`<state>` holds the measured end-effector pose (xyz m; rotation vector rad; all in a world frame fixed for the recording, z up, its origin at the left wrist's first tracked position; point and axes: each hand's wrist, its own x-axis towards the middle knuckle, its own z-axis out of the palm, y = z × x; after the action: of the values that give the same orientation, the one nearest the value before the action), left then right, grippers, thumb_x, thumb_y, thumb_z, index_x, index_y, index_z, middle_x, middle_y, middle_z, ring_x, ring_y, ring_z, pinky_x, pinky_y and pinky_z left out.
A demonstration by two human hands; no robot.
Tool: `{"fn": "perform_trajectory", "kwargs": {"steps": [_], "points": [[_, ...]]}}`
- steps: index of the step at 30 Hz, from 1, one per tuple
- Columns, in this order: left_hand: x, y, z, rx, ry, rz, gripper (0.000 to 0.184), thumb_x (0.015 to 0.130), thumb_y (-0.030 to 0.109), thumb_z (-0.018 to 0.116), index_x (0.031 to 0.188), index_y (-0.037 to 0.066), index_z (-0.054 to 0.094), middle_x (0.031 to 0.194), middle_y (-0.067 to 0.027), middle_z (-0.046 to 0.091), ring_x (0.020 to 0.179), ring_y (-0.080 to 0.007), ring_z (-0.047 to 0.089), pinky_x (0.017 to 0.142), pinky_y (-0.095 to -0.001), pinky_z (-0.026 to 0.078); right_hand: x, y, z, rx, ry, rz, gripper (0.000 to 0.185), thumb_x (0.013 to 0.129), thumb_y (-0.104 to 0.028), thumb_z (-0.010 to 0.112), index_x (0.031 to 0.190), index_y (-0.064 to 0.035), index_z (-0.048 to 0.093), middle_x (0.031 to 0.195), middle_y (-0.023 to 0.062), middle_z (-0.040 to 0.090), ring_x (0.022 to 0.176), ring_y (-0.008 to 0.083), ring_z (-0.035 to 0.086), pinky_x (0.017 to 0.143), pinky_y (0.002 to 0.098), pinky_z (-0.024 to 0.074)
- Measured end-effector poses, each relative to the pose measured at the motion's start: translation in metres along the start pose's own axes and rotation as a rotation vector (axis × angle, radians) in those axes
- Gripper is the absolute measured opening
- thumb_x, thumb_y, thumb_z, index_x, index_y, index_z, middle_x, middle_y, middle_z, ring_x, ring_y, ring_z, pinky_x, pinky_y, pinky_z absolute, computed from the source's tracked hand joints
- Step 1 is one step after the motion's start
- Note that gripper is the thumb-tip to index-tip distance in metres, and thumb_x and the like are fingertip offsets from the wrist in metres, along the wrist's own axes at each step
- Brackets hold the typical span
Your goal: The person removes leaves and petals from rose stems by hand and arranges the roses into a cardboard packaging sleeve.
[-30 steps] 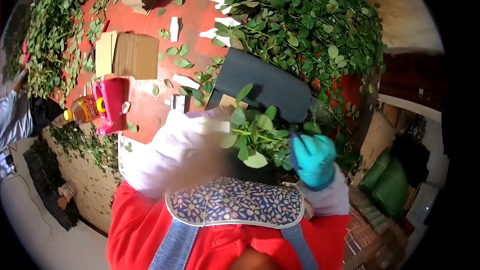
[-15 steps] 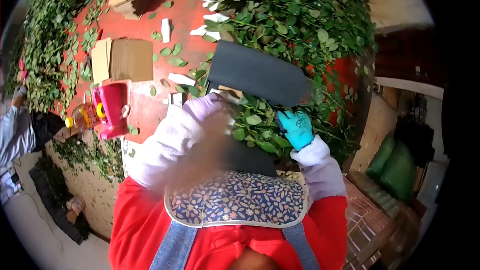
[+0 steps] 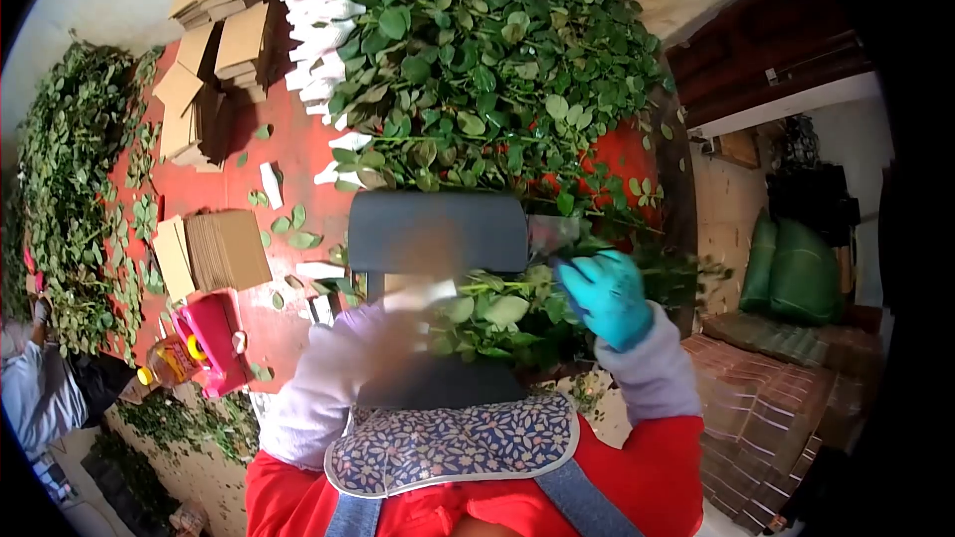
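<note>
A bunch of leafy green stems (image 3: 502,313) lies in front of me, with something white at its left end. My right hand (image 3: 607,298), in a teal glove, is closed round the stems at the right. My left hand (image 3: 370,322), in a pale lilac glove, is by the bunch's left end; a blurred brown shape covers its fingers, so its grip is hidden. Just beyond the bunch is a dark ribbed panel (image 3: 438,232). A dark surface (image 3: 438,385) lies between the bunch and my floral apron (image 3: 453,446).
Wrapped stems (image 3: 487,60) are heaped behind the panel on the red table (image 3: 298,174). Cardboard stacks (image 3: 229,249), a pink container (image 3: 214,343) and an oil bottle (image 3: 171,362) stand left. Another person's sleeve (image 3: 45,393) shows far left, green rolls (image 3: 804,273) at right.
The view has turned, so the cardboard and pink container appear lower. The dark panel now looks level instead of slanted. My right hand has shifted slightly along the stems.
</note>
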<state>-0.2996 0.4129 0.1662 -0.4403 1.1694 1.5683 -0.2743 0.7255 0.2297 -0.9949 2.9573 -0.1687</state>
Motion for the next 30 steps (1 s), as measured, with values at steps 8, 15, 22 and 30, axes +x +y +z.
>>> {"fn": "perform_trajectory", "kwargs": {"steps": [8,15,22,30], "points": [[0.043,-0.067,-0.059,0.927,0.058,0.424,0.054,0.091,0.018,0.058,0.141,0.015,0.039,0.123,-0.0078,0.056,0.095,-0.0254,0.061,0.075,-0.0454,0.055,0.146,0.072,0.044,-0.034,0.296,-0.052,0.039,0.077,-0.011,0.065,0.116,-0.0107,0.059,0.105,0.0080,0.058,0.091,0.0298,0.059,0.074,0.0424,0.0464],[0.026,-0.048,-0.047,1.180,0.132,0.454,0.053,0.091,0.018,0.058,0.141,0.015,0.040,0.123,-0.0077,0.056,0.096,-0.0253,0.061,0.076,-0.0451,0.055,0.212,0.076,0.171,0.075,-0.373,0.054,0.026,0.081,-0.023,0.057,0.105,-0.0128,0.063,0.098,0.0102,0.065,0.088,0.0314,0.063,0.077,0.0418,0.0504],[0.033,-0.039,-0.050,1.204,0.120,0.443,0.052,0.091,0.018,0.058,0.140,0.015,0.040,0.123,-0.0076,0.056,0.096,-0.0252,0.061,0.076,-0.0448,0.055,0.295,0.092,0.032,-0.071,-0.135,0.290,0.031,0.086,-0.030,0.062,0.113,-0.0161,0.062,0.104,0.0103,0.064,0.100,0.0282,0.061,0.089,0.0419,0.0460],[0.036,-0.032,-0.046,1.227,0.128,0.455,0.052,0.091,0.018,0.058,0.140,0.015,0.041,0.123,-0.0076,0.056,0.097,-0.0251,0.061,0.077,-0.0445,0.055,0.323,0.133,0.085,-0.169,0.254,0.267,0.020,0.080,-0.024,0.065,0.097,-0.0140,0.061,0.108,0.0063,0.058,0.106,0.0296,0.052,0.087,0.0448,0.0414]]}}
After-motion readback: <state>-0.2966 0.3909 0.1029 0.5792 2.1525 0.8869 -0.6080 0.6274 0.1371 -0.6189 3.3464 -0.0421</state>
